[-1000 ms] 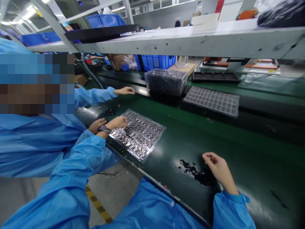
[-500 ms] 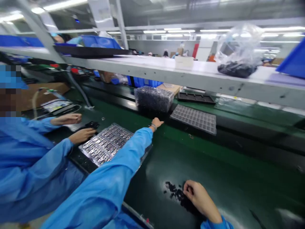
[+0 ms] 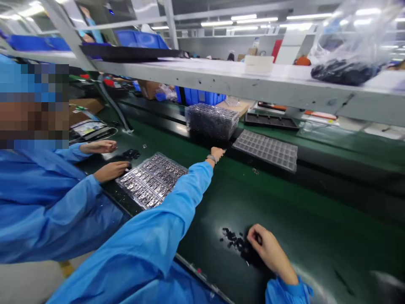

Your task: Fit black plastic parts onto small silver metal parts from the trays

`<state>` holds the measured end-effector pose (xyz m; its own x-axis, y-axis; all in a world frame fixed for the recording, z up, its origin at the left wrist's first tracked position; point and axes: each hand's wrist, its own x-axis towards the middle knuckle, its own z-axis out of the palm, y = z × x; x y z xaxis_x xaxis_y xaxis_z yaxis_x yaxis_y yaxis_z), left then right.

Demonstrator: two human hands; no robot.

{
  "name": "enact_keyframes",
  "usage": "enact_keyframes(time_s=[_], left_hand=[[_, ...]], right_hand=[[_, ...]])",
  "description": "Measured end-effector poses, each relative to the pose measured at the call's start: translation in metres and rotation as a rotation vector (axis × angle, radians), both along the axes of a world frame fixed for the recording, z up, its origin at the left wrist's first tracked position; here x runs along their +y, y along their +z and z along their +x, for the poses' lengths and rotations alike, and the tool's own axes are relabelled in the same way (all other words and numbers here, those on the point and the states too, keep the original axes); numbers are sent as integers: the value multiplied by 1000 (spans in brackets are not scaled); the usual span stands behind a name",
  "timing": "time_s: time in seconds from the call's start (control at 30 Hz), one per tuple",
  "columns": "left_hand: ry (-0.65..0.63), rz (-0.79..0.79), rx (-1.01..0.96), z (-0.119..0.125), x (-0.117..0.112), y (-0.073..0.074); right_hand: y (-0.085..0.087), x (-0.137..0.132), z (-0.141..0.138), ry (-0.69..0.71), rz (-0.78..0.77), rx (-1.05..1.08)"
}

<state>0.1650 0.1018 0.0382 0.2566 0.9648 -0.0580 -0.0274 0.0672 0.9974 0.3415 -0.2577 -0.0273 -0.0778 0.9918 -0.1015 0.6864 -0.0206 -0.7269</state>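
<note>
My left hand point(image 3: 217, 153) reaches far out over the green work surface, its fingers mostly curled and one digit stretched toward the clear compartment tray point(image 3: 268, 150). A small gap separates the two. Anything inside those fingers is hidden. Closer in, my right hand point(image 3: 265, 245) is closed in a pinch beside a loose pile of small black pieces point(image 3: 236, 241); what sits between its fingertips cannot be made out. Under my left sleeve lies a clear tray filled with small metallic parts point(image 3: 148, 179), its right side partly covered.
A co-worker's hands point(image 3: 110, 171) are at the filled tray's left edge, near some black pieces point(image 3: 131, 153). A stack of clear trays point(image 3: 211, 120) and a black tray point(image 3: 270, 121) stand behind. The overhead shelf point(image 3: 202, 80) carries a plastic bag of black parts point(image 3: 344, 69).
The camera view has shifted, so the scene sits further right and higher. Both my hands keep nearly the same places and poses. The co-worker's head shows more at the left.
</note>
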Motion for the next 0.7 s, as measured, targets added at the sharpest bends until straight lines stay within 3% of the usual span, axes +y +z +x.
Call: enact_keyframes(time_s=[0.07, 0.17, 0.27, 0.4, 0.53, 0.7], left_hand=[[-28, -50, -43, 6, -19, 1], [-154, -99, -190, 11, -67, -4], [-346, -164, -333, 11, -127, -20], [-444, -224, -217, 10, -185, -47], [-464, -223, -139, 9, -204, -62], [-538, -204, -110, 5, -214, -62]], right_hand=[[3, 2, 0, -75, 0, 123], [3, 5, -1, -164, -26, 334], [2, 8, -2, -240, -20, 477], [5, 9, -1, -317, 18, 623], [11, 8, 4, -352, 67, 670], [13, 6, 7, -358, 57, 683]])
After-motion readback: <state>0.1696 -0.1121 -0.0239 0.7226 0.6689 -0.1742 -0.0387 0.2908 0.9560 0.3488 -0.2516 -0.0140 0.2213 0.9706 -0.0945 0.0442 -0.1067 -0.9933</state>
